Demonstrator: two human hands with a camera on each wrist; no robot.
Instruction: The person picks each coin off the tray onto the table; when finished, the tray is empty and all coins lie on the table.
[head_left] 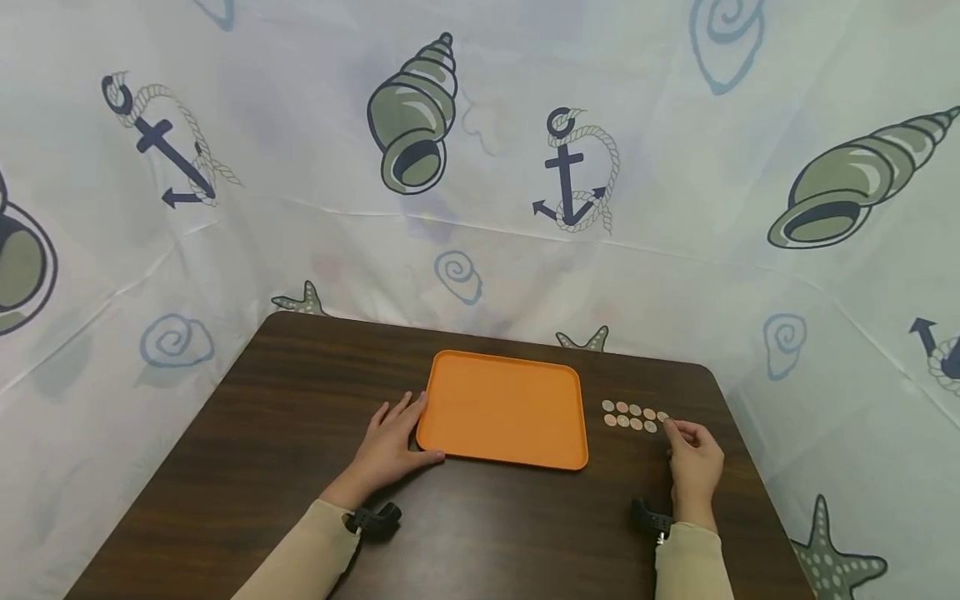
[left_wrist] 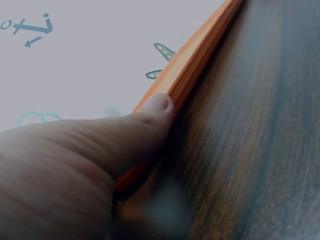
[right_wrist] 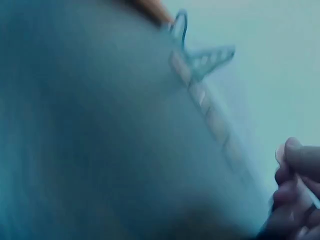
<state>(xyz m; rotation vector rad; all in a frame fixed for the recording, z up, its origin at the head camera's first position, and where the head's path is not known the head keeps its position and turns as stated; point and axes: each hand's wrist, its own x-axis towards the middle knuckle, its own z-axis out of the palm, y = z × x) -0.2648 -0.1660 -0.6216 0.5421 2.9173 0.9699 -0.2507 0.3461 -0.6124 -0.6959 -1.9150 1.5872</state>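
Observation:
An orange tray [head_left: 502,408] lies flat on the dark wooden table. My left hand [head_left: 390,446] rests at its near left corner, fingers spread along the left side. The thumb [left_wrist: 157,107] touches the tray's near rim. Right of the tray, several small silver and copper-coloured coins [head_left: 635,422] lie in two rows. At the right end of these rows is my right hand [head_left: 696,467], its thumb and finger pinching a coin [right_wrist: 280,156] held on edge in the right wrist view. That view is blurred, so the coin's face cannot be read.
The brown table [head_left: 510,533] has rounded far corners. A white cloth [head_left: 510,167] printed with shells, anchors and starfish hangs behind and beside it. Black straps with small devices [head_left: 375,521] sit on both wrists, over light sleeves [head_left: 307,554].

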